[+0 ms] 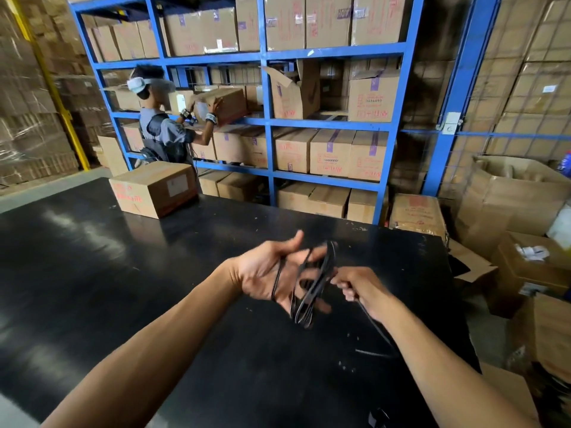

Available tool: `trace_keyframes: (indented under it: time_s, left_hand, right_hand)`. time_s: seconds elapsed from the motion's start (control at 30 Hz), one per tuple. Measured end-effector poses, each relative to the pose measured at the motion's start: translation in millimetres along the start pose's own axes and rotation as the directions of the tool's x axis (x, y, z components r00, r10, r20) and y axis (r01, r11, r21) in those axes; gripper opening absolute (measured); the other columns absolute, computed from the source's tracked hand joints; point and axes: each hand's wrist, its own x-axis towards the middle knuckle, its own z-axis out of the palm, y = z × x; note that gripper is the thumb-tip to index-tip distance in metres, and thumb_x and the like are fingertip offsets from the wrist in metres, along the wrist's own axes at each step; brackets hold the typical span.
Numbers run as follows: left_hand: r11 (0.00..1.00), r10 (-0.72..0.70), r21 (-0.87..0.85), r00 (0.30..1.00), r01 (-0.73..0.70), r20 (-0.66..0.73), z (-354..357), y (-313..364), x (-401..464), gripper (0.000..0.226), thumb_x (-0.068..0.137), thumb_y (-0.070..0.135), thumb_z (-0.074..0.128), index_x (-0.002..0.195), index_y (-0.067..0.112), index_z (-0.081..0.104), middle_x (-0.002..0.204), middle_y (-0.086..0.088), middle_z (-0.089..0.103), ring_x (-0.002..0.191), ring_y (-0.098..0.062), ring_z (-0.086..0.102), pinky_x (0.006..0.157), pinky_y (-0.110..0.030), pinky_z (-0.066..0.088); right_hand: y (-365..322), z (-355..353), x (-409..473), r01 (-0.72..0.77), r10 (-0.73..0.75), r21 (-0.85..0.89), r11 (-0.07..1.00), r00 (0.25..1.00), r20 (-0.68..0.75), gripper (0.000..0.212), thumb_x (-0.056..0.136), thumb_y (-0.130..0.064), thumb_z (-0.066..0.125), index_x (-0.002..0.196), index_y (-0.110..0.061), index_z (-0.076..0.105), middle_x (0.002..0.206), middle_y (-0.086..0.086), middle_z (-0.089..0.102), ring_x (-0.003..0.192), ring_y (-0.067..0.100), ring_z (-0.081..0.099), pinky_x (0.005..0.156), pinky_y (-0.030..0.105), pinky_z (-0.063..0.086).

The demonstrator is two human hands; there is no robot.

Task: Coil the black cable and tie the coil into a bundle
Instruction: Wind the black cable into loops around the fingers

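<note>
The black cable (312, 288) is wound in several loops around the spread fingers of my left hand (265, 273), which is held palm up above the black table (123, 288). My right hand (360, 287) sits just to the right of the loops, fingers closed on the free run of cable. That loose strand trails down past my right wrist to the table surface near the right edge. Motion blur softens the loops and my left fingertips.
A cardboard box (154, 188) stands at the table's far left. Behind the table is a blue shelf rack (268, 125) full of boxes, where another person (163, 125) handles a box. Open cartons (509, 242) pile up on the floor at right.
</note>
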Motion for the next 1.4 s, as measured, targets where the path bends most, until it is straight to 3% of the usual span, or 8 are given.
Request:
trace_keyframes:
  time_s: [0.13,0.27,0.5,0.73,0.9,1.07,1.17,1.4]
  left_hand:
    - [0.968,-0.226,0.087,0.968,0.236,-0.106,-7.4,-25.2,9.4,0.066,0.095,0.071,0.020,0.147,0.036,0.040,0.155,0.001,0.036,0.141,-0.055,0.025,0.109,-0.073,0.017]
    - [0.989,-0.145,-0.069,0.907,0.128,-0.394,-28.9,-41.0,12.9,0.058,0.093,0.069,0.029,0.130,0.036,0.060,0.145,0.003,0.051,0.122,-0.042,0.052,0.106,-0.069,0.024]
    - [0.925,0.129,-0.189,0.739,-0.331,-0.661,-48.6,-33.2,21.4,0.059,0.097,0.066,0.028,0.144,0.036,0.046,0.143,-0.001,0.044,0.109,-0.036,0.063,0.084,-0.061,0.046]
    - [0.742,0.365,-0.253,0.691,-0.620,-0.624,-46.7,-8.5,15.7,0.054,0.099,0.061,0.027,0.122,0.028,0.062,0.153,-0.014,0.044,0.133,-0.060,0.038,0.106,-0.078,0.022]
    - [0.774,0.414,-0.320,0.819,-0.547,-0.398,-32.3,-10.7,10.6,0.055,0.101,0.059,0.030,0.125,0.026,0.068,0.156,-0.017,0.039,0.131,-0.066,0.036,0.101,-0.082,0.025]
    - [0.904,0.288,-0.282,0.945,-0.321,-0.153,-17.8,-17.6,5.7,0.054,0.101,0.062,0.024,0.153,0.046,0.021,0.166,-0.008,0.018,0.141,-0.065,0.010,0.108,-0.081,0.004]
    - [0.968,0.149,-0.202,0.989,-0.151,-0.023,-11.5,-28.4,7.3,0.059,0.101,0.064,0.018,0.156,0.043,0.014,0.168,-0.004,0.005,0.140,-0.066,-0.003,0.108,-0.079,-0.009]
    - [0.985,-0.171,-0.031,0.979,0.169,-0.107,-7.8,-53.7,26.8,0.068,0.098,0.067,0.019,0.154,0.029,0.024,0.165,-0.001,0.021,0.138,-0.066,0.018,0.109,-0.066,0.021]
  right_hand:
    - [-40.5,-2.1,-6.6,0.160,-0.185,-0.373,0.914,0.982,-0.031,0.015,0.086,-0.022,0.074,0.080,-0.033,0.084,0.061,-0.018,0.071,0.050,-0.004,0.051,0.050,0.017,0.037]
    - [-58.0,1.8,-13.8,0.229,-0.300,-0.493,0.840,0.951,-0.069,0.017,0.084,-0.022,0.073,0.088,-0.034,0.084,0.077,-0.025,0.074,0.081,-0.002,0.064,0.068,0.018,0.047]
    - [-25.8,26.5,-42.7,0.258,-0.255,0.012,0.966,0.962,-0.099,0.022,0.096,-0.022,0.069,0.089,-0.037,0.083,0.071,-0.004,0.072,0.050,0.008,0.042,0.040,0.019,0.028]
    - [31.5,38.4,-52.2,0.162,-0.172,0.088,0.983,0.978,0.117,0.019,0.100,-0.026,0.066,0.110,-0.028,0.082,0.070,0.001,0.066,0.050,0.010,0.046,0.043,0.022,0.030]
    - [44.2,28.1,-44.7,0.061,-0.053,-0.060,0.996,0.991,0.125,0.029,0.092,-0.049,0.071,0.098,-0.024,0.085,0.062,-0.007,0.056,0.048,0.009,0.042,0.043,0.022,0.030]
    - [34.3,6.3,-33.5,0.038,-0.025,-0.263,0.964,0.998,0.051,0.021,0.090,-0.041,0.076,0.078,-0.026,0.083,0.063,-0.005,0.053,0.045,0.007,0.039,0.043,0.023,0.029]
    - [9.0,-8.8,-23.7,0.047,-0.054,-0.341,0.939,0.998,-0.010,0.015,0.085,-0.038,0.082,0.074,-0.028,0.083,0.058,-0.008,0.062,0.045,0.007,0.044,0.040,0.023,0.033]
    - [-47.2,-22.1,-11.4,0.170,-0.200,-0.498,0.850,0.980,-0.007,0.014,0.089,-0.029,0.076,0.078,-0.025,0.083,0.067,-0.006,0.077,0.051,0.000,0.061,0.048,0.016,0.049]
